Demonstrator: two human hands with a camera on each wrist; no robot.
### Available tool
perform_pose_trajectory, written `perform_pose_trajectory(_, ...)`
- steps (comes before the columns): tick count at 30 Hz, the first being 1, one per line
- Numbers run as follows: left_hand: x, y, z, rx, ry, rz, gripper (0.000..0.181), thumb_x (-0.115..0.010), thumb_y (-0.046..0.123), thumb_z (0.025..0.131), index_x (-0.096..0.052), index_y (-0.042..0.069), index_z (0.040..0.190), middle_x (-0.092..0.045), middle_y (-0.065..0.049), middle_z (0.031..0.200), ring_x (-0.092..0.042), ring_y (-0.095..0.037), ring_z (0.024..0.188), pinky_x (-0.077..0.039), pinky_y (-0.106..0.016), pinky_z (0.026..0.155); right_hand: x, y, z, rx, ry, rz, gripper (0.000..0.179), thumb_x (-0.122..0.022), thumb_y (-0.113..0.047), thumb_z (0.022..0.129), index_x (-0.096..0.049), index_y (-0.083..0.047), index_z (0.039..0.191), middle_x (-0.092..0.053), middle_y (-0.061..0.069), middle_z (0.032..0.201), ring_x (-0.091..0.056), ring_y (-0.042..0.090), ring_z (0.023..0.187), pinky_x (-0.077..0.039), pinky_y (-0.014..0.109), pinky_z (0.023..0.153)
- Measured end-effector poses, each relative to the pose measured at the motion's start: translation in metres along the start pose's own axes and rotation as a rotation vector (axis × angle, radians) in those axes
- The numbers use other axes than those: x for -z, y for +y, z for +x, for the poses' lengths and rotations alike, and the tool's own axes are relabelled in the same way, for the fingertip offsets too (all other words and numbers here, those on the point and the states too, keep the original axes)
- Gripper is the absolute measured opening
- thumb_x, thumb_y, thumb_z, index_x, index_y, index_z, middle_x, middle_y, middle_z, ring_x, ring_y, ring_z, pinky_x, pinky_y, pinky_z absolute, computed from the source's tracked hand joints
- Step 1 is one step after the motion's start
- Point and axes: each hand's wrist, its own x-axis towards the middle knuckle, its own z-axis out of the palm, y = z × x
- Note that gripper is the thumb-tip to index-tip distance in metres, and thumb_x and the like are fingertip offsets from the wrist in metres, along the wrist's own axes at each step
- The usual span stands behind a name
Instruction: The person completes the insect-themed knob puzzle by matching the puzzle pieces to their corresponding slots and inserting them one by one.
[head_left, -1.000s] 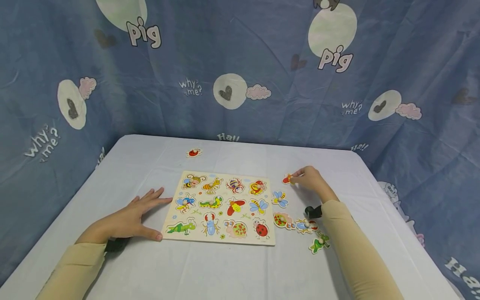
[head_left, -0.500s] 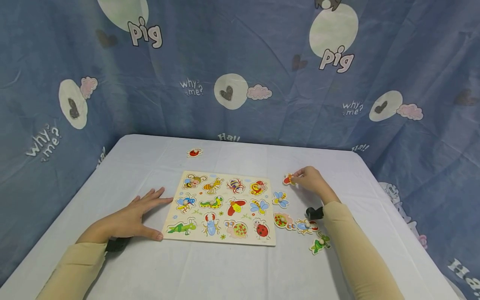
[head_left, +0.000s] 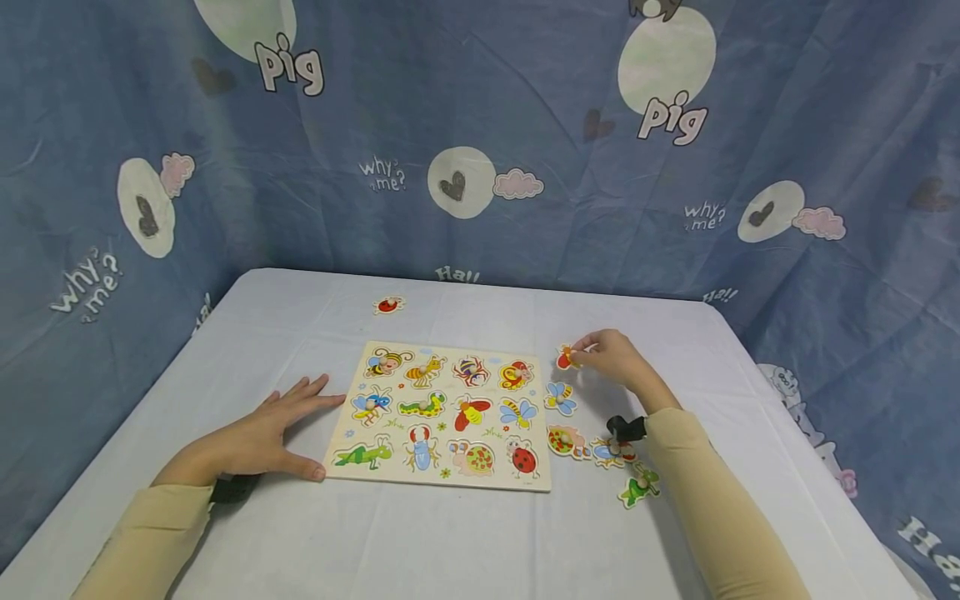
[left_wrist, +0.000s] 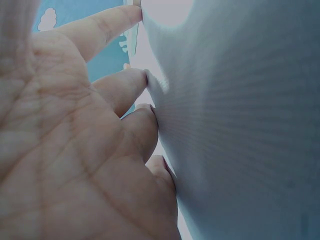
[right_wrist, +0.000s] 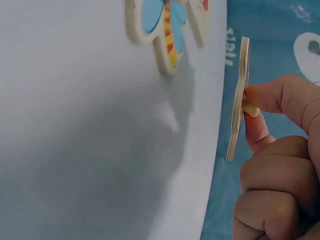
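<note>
My right hand [head_left: 617,360] pinches the small wooden knob [right_wrist: 250,108] of a red-winged insect puzzle piece [head_left: 564,358]. In the right wrist view this piece [right_wrist: 239,102] is seen edge-on, held off the table. My left hand [head_left: 258,437] rests with spread fingers on the cloth, its thumb and index fingertip at the left edge of the wooden insect puzzle board [head_left: 438,479]. Its palm [left_wrist: 75,130] fills much of the left wrist view. Knobbed pieces, among them a bee [head_left: 386,363] and a caterpillar [head_left: 422,405], sit in the board's upper part.
Right of the board lie a dragonfly piece [head_left: 560,399], a snail piece [head_left: 567,442], a beetle piece [head_left: 611,454] and a grasshopper piece [head_left: 640,487]. A ladybug piece [head_left: 388,306] lies behind the board. A patterned blue curtain [head_left: 480,233] hangs behind the white-covered table [head_left: 420,542].
My right hand has moved slightly left, carrying the red-winged insect piece towards the board. The piece has turned a little. My left hand and the board stay in place.
</note>
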Motion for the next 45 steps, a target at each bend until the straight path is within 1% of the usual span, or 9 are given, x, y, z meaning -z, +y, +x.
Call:
perform_pose_trajectory(5,0.001,-0.001,0.000,0.010,-0.003,0.001,0.112,-0.099,0.052,0.065,-0.051,0.018,0.160,-0.015,-0.027,0.179,0.000,-0.055,0.165,0.003,-0.083,0.125,-0.002,-0.006,-0.003,0.050,-0.012,0.005,0.028,-0.071,-0.029,0.100,-0.075,-0.004,0.112,-0.064,0.004,0.083,-0.047,0.016,0.073,-0.040,0.030,0.065)
perform_pose_trajectory(10,0.000,-0.001,0.000,0.008,-0.002,0.003,0.112,-0.099,0.052,0.065,-0.051,0.018,0.160,-0.015,-0.027,0.178,-0.001,-0.056,0.165,0.002,-0.083,0.125,-0.005,-0.013,-0.006,0.100,-0.029,0.026,0.026,-0.071,-0.028,0.100,-0.075,-0.005,0.110,-0.072,0.009,0.086,-0.045,0.014,0.066,-0.039,0.030,0.063)
perform_pose_trajectory(14,0.000,0.000,0.000,0.002,-0.001,0.006,0.111,-0.100,0.050,0.065,-0.051,0.018,0.160,-0.016,-0.027,0.178,-0.002,-0.056,0.164,0.001,-0.083,0.125,-0.007,-0.020,-0.009,0.124,-0.034,0.032,0.025,-0.071,-0.027,0.099,-0.075,-0.005,0.109,-0.073,0.012,0.084,-0.043,0.013,0.061,-0.038,0.029,0.061)
perform_pose_trajectory(20,0.000,0.000,0.001,0.002,0.001,0.012,0.111,-0.100,0.047,0.066,-0.050,0.018,0.161,-0.016,-0.028,0.178,-0.003,-0.057,0.164,0.000,-0.084,0.124,-0.009,-0.032,-0.015,0.152,-0.045,0.034,0.023,-0.070,-0.024,0.099,-0.075,-0.004,0.110,-0.076,0.015,0.089,-0.043,0.013,0.061,-0.038,0.028,0.059)
perform_pose_trajectory(24,0.000,0.000,0.001,0.006,-0.001,0.010,0.110,-0.100,0.046,0.066,-0.050,0.018,0.161,-0.016,-0.027,0.178,-0.002,-0.056,0.164,0.000,-0.083,0.125,-0.012,-0.040,-0.019,0.177,-0.064,0.023,0.022,-0.070,-0.023,0.100,-0.075,-0.004,0.110,-0.070,0.011,0.076,-0.041,0.012,0.059,-0.036,0.028,0.057)
perform_pose_trajectory(27,0.000,0.001,0.001,0.007,-0.002,0.007,0.110,-0.100,0.045,0.066,-0.050,0.018,0.161,-0.015,-0.027,0.178,-0.002,-0.056,0.164,0.001,-0.083,0.125,-0.014,-0.045,-0.021,0.207,-0.074,0.024,0.021,-0.070,-0.023,0.100,-0.075,-0.005,0.109,-0.068,0.011,0.073,-0.039,0.011,0.057,-0.035,0.027,0.056)
perform_pose_trajectory(31,0.000,0.000,0.001,0.006,-0.003,0.009,0.111,-0.100,0.047,0.066,-0.050,0.018,0.161,-0.016,-0.028,0.178,-0.002,-0.056,0.164,0.000,-0.084,0.124,-0.016,-0.051,-0.025,0.239,-0.080,0.033,0.020,-0.070,-0.022,0.100,-0.075,-0.005,0.108,-0.073,0.016,0.079,-0.038,0.011,0.056,-0.034,0.026,0.055)
perform_pose_trajectory(38,0.001,-0.003,0.001,0.008,-0.003,0.004,0.112,-0.099,0.053,0.065,-0.051,0.019,0.161,-0.014,-0.026,0.179,0.000,-0.055,0.165,0.002,-0.083,0.125,-0.022,-0.058,-0.028,0.241,-0.095,0.034,0.020,-0.070,-0.022,0.098,-0.075,-0.005,0.109,-0.073,0.017,0.082,-0.042,0.012,0.059,-0.037,0.027,0.058)
perform_pose_trajectory(45,0.001,-0.001,0.001,0.004,-0.005,0.007,0.112,-0.099,0.051,0.066,-0.050,0.018,0.161,-0.015,-0.026,0.179,-0.001,-0.055,0.165,0.001,-0.083,0.125,-0.028,-0.060,-0.027,0.257,-0.123,0.033,0.018,-0.071,-0.022,0.099,-0.075,-0.007,0.107,-0.075,0.016,0.083,-0.045,0.012,0.060,-0.040,0.026,0.057)
